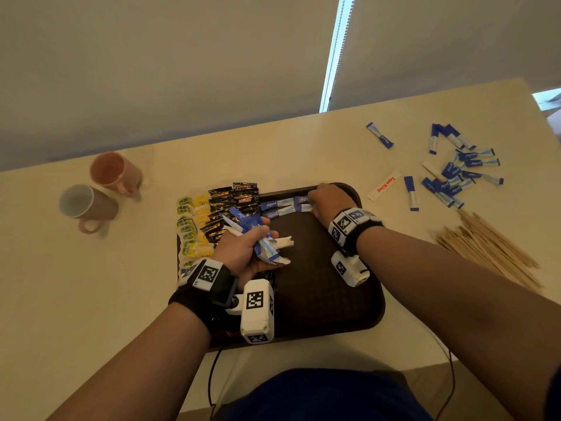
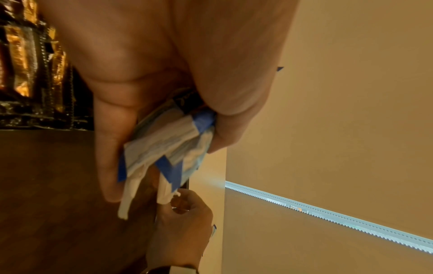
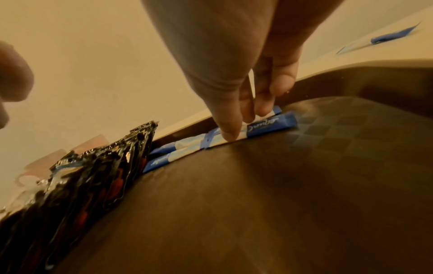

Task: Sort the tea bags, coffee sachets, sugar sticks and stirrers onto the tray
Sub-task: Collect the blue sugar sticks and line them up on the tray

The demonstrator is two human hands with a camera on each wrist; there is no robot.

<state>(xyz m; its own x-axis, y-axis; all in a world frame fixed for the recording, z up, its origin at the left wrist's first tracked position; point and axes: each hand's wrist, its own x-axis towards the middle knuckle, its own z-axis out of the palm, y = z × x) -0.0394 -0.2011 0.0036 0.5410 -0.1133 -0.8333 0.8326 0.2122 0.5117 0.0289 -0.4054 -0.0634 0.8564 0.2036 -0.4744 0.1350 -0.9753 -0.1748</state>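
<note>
A dark brown tray (image 1: pixel 321 302) lies in front of me. Yellow-green tea bags (image 1: pixel 192 229) line its left edge, with black coffee sachets (image 1: pixel 235 205) beside them. Blue-and-white sugar sticks (image 1: pixel 280 207) lie in a row along the far rim. My right hand (image 1: pixel 327 198) rests on the right end of that row, its straight fingertips (image 3: pixel 230 134) pressing down on the sticks (image 3: pixel 271 122). My left hand (image 1: pixel 247 249) hovers over the tray's left half and grips a bundle of sugar sticks (image 2: pixel 164 146). Wooden stirrers (image 1: pixel 488 253) lie on the table at the right.
More loose sugar sticks (image 1: pixel 458 174) are scattered on the table at the far right, and a white "Tapa King" sachet (image 1: pixel 384 185) lies just past the tray's corner. Two mugs (image 1: pixel 100 189) lie on their sides at the left. Cables hang over the table's front edge.
</note>
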